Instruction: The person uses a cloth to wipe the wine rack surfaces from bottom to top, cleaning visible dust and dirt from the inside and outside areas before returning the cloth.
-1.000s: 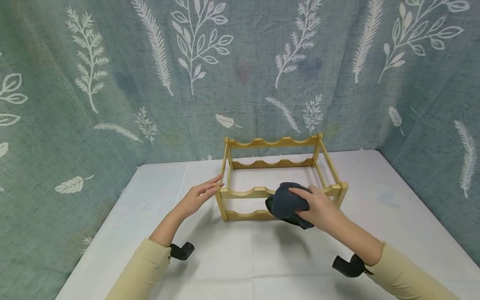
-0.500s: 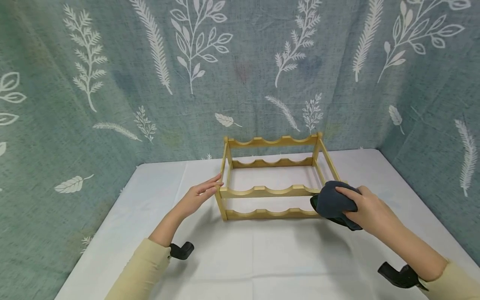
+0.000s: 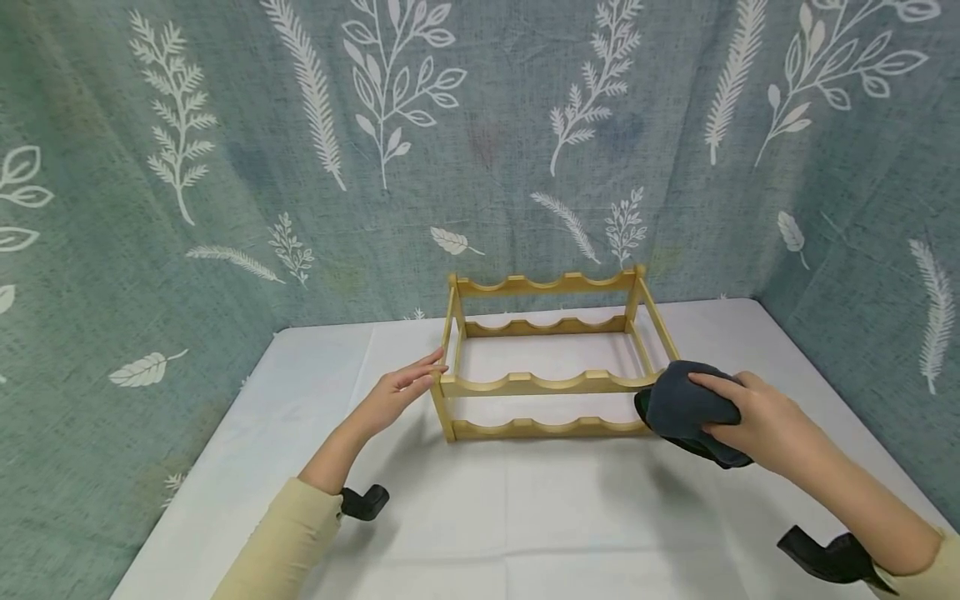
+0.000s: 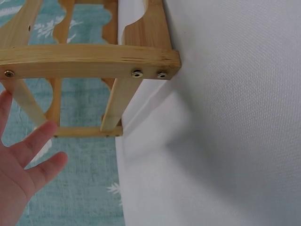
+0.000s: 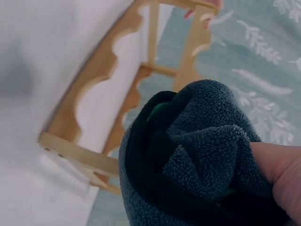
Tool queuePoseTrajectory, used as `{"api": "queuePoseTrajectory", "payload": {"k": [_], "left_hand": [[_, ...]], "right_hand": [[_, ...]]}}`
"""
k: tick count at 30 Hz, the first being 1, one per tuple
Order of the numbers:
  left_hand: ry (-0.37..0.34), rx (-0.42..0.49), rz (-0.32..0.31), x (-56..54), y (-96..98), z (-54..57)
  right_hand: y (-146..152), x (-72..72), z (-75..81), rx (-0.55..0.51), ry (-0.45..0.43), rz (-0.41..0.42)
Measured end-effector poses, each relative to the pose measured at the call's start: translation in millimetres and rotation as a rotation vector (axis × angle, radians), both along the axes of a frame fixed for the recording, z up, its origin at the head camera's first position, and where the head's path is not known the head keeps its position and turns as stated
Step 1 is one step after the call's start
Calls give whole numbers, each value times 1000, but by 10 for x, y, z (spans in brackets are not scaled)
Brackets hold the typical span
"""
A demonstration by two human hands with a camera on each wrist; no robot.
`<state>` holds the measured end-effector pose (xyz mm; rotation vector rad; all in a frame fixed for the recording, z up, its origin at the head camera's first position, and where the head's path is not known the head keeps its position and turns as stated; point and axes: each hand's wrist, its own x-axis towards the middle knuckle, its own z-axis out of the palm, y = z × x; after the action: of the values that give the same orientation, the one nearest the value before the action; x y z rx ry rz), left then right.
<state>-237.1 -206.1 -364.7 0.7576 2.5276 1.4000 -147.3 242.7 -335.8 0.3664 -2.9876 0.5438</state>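
Note:
A light wooden wine rack (image 3: 519, 384) with scalloped rails stands on a white-covered table. My left hand (image 3: 396, 398) lies at its front left corner with the fingers extended; in the left wrist view those fingers (image 4: 41, 136) are spread beside the rack's end frame. My right hand (image 3: 767, 421) pinches a bunched dark blue terry cloth (image 3: 692, 407) between thumb and fingers. The cloth is at the front right corner of the rack and hides that corner in the head view. A dark edging and folds show on the cloth in the right wrist view.
The white tablecloth (image 3: 465, 517) stretches in front of the rack. Behind and on both sides hangs a grey-green curtain (image 3: 510, 208) with white leaf prints. Black wrist mounts (image 3: 364, 502) sit on both forearms.
My right hand has moved the cloth rightward along the rack's front, from the middle-right to the right corner, slowing in the last half second. The left hand and rack stay in place.

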Motion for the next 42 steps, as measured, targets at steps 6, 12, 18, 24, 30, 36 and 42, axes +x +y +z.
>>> {"api": "queuePoseTrajectory", "payload": {"k": [6, 12, 18, 24, 30, 36, 42], "left_hand": [[1, 11, 9, -2, -8, -13], [1, 11, 6, -10, 15, -20], [-3, 4, 0, -16, 35, -19], [-8, -2, 15, -4, 20, -14], [-6, 5, 12, 6, 12, -32], [5, 19, 14, -5, 0, -52], [2, 32, 1, -25, 0, -49]], "right_hand": [[-199, 1, 125, -45, 53, 53], [-760, -71, 59, -114, 43, 207], [-1301, -176, -76, -127, 72, 325], [-1692, -293, -136, -93, 155, 400], [-1718, -333, -204, -9, 159, 288], [-1308, -249, -253, 40, 188, 175], [-811, -159, -171, 92, 144, 88]]}}
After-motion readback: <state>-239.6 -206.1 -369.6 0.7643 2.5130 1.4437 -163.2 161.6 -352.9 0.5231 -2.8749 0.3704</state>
